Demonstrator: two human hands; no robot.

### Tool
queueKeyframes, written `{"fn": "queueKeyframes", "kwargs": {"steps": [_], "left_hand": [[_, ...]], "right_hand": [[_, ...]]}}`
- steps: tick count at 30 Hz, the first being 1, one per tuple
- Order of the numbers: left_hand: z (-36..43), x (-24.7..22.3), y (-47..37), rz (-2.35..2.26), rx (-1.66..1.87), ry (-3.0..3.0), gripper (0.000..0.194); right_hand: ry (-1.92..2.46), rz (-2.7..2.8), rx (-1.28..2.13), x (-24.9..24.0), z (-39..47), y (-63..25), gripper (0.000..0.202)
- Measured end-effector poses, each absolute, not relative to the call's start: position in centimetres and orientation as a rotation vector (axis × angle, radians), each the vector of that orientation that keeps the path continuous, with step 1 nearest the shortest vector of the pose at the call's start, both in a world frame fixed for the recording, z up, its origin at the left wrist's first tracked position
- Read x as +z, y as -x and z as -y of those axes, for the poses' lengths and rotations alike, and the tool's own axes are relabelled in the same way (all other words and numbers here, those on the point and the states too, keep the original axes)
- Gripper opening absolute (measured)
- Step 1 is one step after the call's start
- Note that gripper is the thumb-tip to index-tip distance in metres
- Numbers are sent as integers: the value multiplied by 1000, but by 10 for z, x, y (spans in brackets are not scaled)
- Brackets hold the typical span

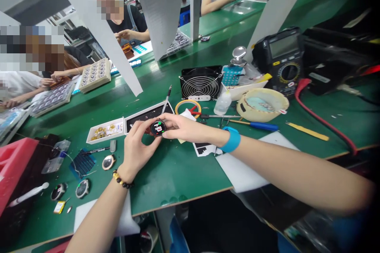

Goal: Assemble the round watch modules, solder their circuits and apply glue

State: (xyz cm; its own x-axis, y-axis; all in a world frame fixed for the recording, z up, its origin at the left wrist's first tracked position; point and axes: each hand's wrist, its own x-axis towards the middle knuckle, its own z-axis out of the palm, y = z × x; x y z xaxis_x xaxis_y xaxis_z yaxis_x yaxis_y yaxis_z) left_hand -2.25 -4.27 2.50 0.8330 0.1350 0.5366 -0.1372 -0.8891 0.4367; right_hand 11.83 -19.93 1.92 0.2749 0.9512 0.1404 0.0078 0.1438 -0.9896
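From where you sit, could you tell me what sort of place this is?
Probably an electronics assembly or repair workshop: a multimeter stands on the green bench, opened watch bodies lie at the left, and co-workers do handwork across from you.

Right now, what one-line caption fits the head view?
Both hands hold a lit round watch face above a green workbench.

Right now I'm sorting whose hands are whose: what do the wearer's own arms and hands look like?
No gloves or sleeves show. The left hand has a black-and-gold beaded bracelet at the wrist, the right hand a blue wristband.
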Motion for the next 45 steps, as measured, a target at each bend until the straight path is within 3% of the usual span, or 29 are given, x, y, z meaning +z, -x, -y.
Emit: {"fn": "queueKeyframes", "kwargs": {"steps": [5,11,45], "left_hand": [[43,24,22,11,784,-2549,44],[46,24,22,25,776,-2541,45],[45,22,22,17,754,-2539,44]], "right_hand": [[1210,1053,875,16,196,-113,46],[1305,1035,692,12,194,-102,37],[1289,1041,702,9,193,-103,34]]}}
